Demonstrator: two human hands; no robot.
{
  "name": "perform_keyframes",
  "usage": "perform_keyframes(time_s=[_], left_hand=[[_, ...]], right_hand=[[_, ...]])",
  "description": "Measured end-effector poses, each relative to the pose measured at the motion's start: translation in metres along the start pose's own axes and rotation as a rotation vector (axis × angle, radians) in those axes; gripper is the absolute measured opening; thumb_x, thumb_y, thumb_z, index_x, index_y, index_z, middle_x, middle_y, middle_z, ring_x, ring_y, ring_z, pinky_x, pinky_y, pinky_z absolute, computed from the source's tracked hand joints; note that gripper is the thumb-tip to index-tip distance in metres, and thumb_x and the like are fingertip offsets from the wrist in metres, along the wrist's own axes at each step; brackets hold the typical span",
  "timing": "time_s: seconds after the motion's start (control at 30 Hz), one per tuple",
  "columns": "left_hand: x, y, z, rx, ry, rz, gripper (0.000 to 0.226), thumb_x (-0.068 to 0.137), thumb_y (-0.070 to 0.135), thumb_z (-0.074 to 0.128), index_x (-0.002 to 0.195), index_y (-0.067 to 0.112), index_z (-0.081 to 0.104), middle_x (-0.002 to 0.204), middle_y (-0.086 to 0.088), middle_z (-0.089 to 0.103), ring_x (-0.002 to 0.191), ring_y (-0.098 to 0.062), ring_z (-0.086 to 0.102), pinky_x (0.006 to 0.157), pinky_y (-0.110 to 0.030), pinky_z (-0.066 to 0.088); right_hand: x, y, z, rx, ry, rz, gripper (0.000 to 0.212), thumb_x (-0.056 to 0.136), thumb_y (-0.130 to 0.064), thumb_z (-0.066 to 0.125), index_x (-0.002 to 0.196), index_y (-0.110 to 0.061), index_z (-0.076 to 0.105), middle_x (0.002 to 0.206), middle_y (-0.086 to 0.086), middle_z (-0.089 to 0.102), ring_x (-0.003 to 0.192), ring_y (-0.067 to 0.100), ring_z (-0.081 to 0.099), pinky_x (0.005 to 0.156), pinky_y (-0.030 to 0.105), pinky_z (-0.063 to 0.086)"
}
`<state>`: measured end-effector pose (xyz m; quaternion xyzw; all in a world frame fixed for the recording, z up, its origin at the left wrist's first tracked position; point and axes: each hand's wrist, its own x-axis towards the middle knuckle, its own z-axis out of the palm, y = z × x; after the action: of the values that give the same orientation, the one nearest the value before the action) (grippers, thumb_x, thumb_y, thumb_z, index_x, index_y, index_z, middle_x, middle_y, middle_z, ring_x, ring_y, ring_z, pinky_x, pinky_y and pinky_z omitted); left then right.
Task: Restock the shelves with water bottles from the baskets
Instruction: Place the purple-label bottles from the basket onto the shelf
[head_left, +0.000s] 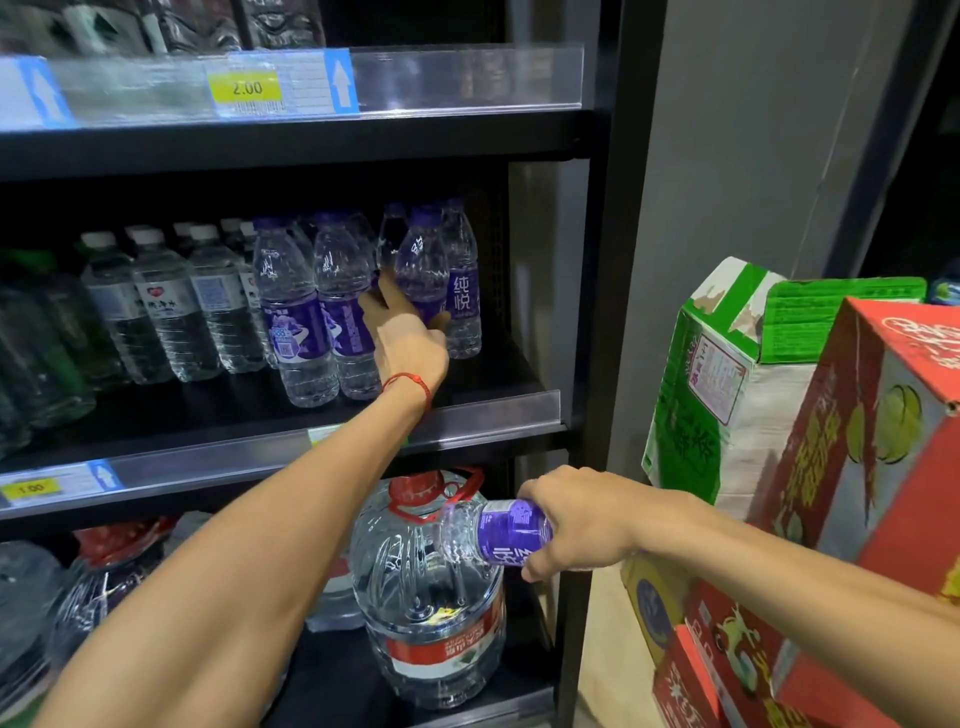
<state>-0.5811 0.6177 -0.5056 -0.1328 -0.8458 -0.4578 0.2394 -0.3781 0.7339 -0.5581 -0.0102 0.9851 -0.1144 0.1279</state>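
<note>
The left hand (410, 343) grips the lower body of an upright purple-capped bottle (423, 260) near the right end of the middle shelf (493, 410). The right hand (582, 525) clasps a second bottle (498, 530), held sideways below that shelf's front edge.

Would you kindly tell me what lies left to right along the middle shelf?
First the white-capped bottles, then two front purple-labelled bottles, the left hand, the end bottle, the black shelf post.
</note>
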Motion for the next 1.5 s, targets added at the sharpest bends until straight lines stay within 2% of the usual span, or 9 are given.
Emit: perform_keyframes(time_s=[0.17,0.3,0.5,0.63,0.87,0.93,1.03,1.37,1.5], left_hand=[[-0.001,0.003,0.002,0.093,0.052,-0.019,0.080,0.095,0.025,0.070,0.159,0.013,0.024,0.155,-0.020,0.026,0.143,-0.037,0.026,0.100,-0.049,0.046],[0.001,0.007,0.005,0.138,0.118,-0.076,0.079,0.092,0.027,0.074,0.155,0.011,0.029,0.153,-0.019,0.030,0.141,-0.036,0.031,0.091,-0.053,0.053],[0.000,0.011,0.011,0.150,0.225,-0.108,0.077,0.089,0.025,0.076,0.151,0.010,0.034,0.148,-0.017,0.037,0.134,-0.034,0.039,0.090,-0.050,0.053],[-0.001,0.014,0.017,0.164,0.259,-0.153,0.079,0.088,0.026,0.075,0.153,0.012,0.032,0.144,-0.016,0.039,0.130,-0.033,0.042,0.088,-0.050,0.055],[-0.001,0.015,0.020,0.083,0.294,-0.196,0.085,0.087,0.021,0.076,0.158,0.024,0.029,0.148,-0.011,0.039,0.128,-0.033,0.048,0.092,-0.051,0.056],[-0.002,0.014,0.019,0.075,0.296,-0.204,0.086,0.087,0.019,0.076,0.159,0.027,0.029,0.149,-0.008,0.041,0.132,-0.034,0.042,0.092,-0.052,0.056],[-0.002,0.014,0.017,0.008,0.287,-0.205,0.086,0.087,0.012,0.075,0.159,0.028,0.032,0.152,-0.003,0.041,0.140,-0.030,0.035,0.095,-0.050,0.054],[-0.008,0.021,0.008,-0.131,0.319,-0.247,0.075,0.082,0.003,0.079,0.145,0.019,0.043,0.151,-0.007,0.038,0.130,-0.030,0.052,0.094,-0.049,0.057],[-0.025,0.034,-0.010,-0.328,0.286,-0.159,0.051,0.085,-0.001,0.070,0.130,0.008,0.048,0.132,-0.009,0.052,0.114,-0.024,0.056,0.090,-0.023,0.045]], right_hand=[[-0.011,0.007,-0.017,-0.094,0.121,-0.089,0.060,0.081,-0.063,0.080,0.121,-0.029,0.052,0.106,-0.010,0.055,0.092,0.011,0.055,0.073,0.030,0.044],[-0.023,0.012,-0.029,-0.149,0.166,-0.114,0.055,0.080,-0.066,0.077,0.113,-0.030,0.051,0.105,-0.009,0.058,0.094,0.014,0.057,0.080,0.036,0.049],[-0.038,0.021,-0.045,-0.179,0.219,-0.108,0.051,0.079,-0.067,0.077,0.104,-0.029,0.054,0.098,-0.010,0.059,0.091,0.019,0.060,0.082,0.043,0.054],[-0.041,0.024,-0.048,-0.154,0.225,-0.119,0.057,0.079,-0.067,0.077,0.116,-0.027,0.059,0.106,-0.008,0.064,0.100,0.021,0.062,0.087,0.045,0.055],[-0.041,0.026,-0.049,-0.128,0.246,-0.116,0.051,0.080,-0.065,0.079,0.109,-0.028,0.059,0.095,-0.010,0.063,0.088,0.015,0.061,0.080,0.042,0.055],[-0.041,0.025,-0.048,-0.125,0.247,-0.119,0.048,0.080,-0.065,0.079,0.102,-0.029,0.056,0.091,-0.010,0.062,0.082,0.012,0.059,0.076,0.040,0.054],[-0.041,0.024,-0.048,-0.120,0.249,-0.121,0.047,0.080,-0.065,0.079,0.101,-0.029,0.056,0.091,-0.009,0.063,0.081,0.011,0.060,0.075,0.040,0.055],[-0.041,0.022,-0.051,-0.128,0.236,-0.146,0.047,0.081,-0.063,0.079,0.106,-0.033,0.053,0.092,-0.012,0.060,0.081,0.006,0.058,0.070,0.031,0.051],[-0.045,0.022,-0.054,-0.214,0.267,-0.170,0.056,0.081,-0.067,0.077,0.118,-0.031,0.055,0.103,-0.014,0.061,0.094,0.011,0.061,0.084,0.039,0.055]])
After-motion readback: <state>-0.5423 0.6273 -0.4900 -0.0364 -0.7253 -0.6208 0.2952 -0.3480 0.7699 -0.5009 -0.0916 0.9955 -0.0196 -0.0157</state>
